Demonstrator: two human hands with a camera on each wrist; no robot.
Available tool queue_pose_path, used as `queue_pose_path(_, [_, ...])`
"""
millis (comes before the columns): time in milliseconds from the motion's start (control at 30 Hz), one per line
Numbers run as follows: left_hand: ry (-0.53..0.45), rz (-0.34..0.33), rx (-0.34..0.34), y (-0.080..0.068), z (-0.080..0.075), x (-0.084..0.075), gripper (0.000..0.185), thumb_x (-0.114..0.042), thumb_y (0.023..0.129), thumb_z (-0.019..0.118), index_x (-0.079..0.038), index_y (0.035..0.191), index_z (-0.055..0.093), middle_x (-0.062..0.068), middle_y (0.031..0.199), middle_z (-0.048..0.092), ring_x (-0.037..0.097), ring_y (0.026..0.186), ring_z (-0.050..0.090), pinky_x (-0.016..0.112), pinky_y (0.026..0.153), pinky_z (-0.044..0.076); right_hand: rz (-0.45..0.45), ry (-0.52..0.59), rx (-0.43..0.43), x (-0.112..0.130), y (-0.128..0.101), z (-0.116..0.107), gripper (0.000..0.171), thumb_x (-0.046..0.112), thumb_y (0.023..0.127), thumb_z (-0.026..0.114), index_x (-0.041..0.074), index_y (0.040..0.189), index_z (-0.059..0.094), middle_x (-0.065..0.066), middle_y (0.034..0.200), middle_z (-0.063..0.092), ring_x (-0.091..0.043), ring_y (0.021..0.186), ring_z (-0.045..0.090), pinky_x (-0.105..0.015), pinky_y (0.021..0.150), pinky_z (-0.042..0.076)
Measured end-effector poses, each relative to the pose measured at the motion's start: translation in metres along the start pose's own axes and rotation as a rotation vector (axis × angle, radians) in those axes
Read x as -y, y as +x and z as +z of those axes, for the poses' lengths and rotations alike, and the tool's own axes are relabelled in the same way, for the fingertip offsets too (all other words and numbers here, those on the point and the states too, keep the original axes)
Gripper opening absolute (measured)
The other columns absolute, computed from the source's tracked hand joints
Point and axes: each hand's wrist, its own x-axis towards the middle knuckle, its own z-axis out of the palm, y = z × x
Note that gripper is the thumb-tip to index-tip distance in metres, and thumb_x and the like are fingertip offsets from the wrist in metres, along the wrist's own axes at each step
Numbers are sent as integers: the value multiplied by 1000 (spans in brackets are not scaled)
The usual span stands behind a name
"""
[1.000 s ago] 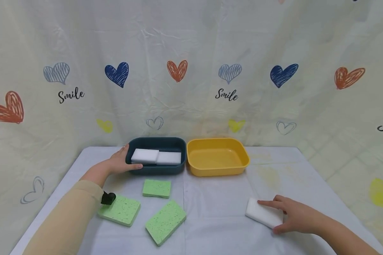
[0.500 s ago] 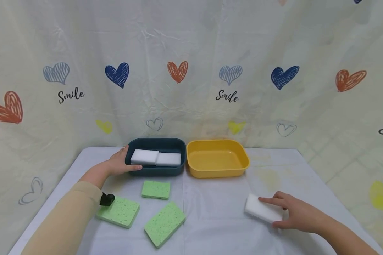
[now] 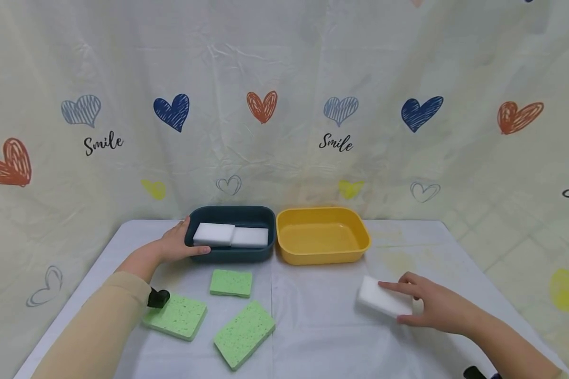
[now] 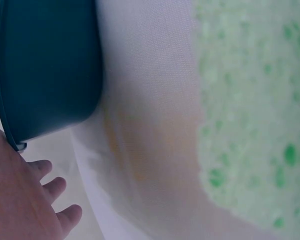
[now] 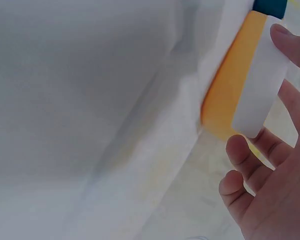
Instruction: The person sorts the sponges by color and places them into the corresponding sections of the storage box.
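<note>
My right hand (image 3: pixel 431 305) pinches a white sponge (image 3: pixel 385 296) between thumb and fingers, above the right part of the table. In the right wrist view the same sponge (image 5: pixel 262 80) overlaps the yellow tray behind it. At the back, my left hand (image 3: pixel 174 243) grips the left end of a dark teal tray (image 3: pixel 232 256), thumb along its front rim and fingers round the far side. Two white sponges (image 3: pixel 213 233) lie inside that tray. In the left wrist view the teal tray's wall (image 4: pixel 50 70) stands by the left hand (image 4: pixel 20 195).
A yellow tray (image 3: pixel 324 258) stands against the teal one, to its right. Several green speckled sponges lie on the white table cloth (image 3: pixel 322 316) at front left, one green sponge (image 3: pixel 177 317) under the left forearm. A curtain (image 3: pixel 289 63) printed with hearts hangs behind the table.
The white sponge in my right hand has come up off the table and moved slightly away from me and left. My left hand stays at the teal tray.
</note>
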Motion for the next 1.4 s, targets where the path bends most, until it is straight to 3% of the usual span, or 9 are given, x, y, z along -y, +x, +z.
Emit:
queue_pose_path(433, [10, 3, -5, 3, 2, 3, 131, -74, 81, 62, 11, 153, -7, 36, 159, 2, 53, 145, 7, 65, 114, 16, -53, -57, -84, 15, 25, -12, 57, 49, 83, 77, 38, 136, 61, 8, 117, 54, -9, 90, 51, -28, 71, 50])
queue_pose_path(633, [4, 6, -9, 4, 3, 4, 131, -75, 81, 62, 10, 153, -7, 35, 159, 1, 52, 145, 7, 65, 114, 15, -32, -66, -78, 28, 44, -20, 56, 46, 83, 78, 36, 136, 62, 1, 123, 57, -20, 101, 56, -38, 80, 54])
queue_pose_path(867, [6, -7, -2, 1, 0, 0, 131, -75, 81, 61, 10, 153, -7, 35, 159, 1, 53, 145, 6, 66, 114, 15, -38, -78, -78, 45, 72, -27, 62, 62, 81, 72, 34, 135, 63, -5, 128, 59, -30, 113, 56, -50, 91, 52])
queue_pose_path(1200, [14, -11, 7, 0, -2, -1, 129, -72, 83, 62, 11, 153, -8, 37, 158, 1, 54, 144, 7, 66, 113, 16, -87, -96, -81, 70, 118, -30, 51, 46, 85, 76, 36, 134, 64, -1, 127, 59, -24, 109, 57, -45, 90, 51])
queue_pose_path(1400, [9, -9, 5, -2, -1, -4, 129, -72, 83, 62, 11, 153, -8, 37, 158, 1, 54, 144, 7, 65, 114, 15, -92, -94, -47, 90, 146, -31, 51, 42, 86, 77, 35, 134, 64, -2, 129, 60, -26, 114, 55, -47, 97, 48])
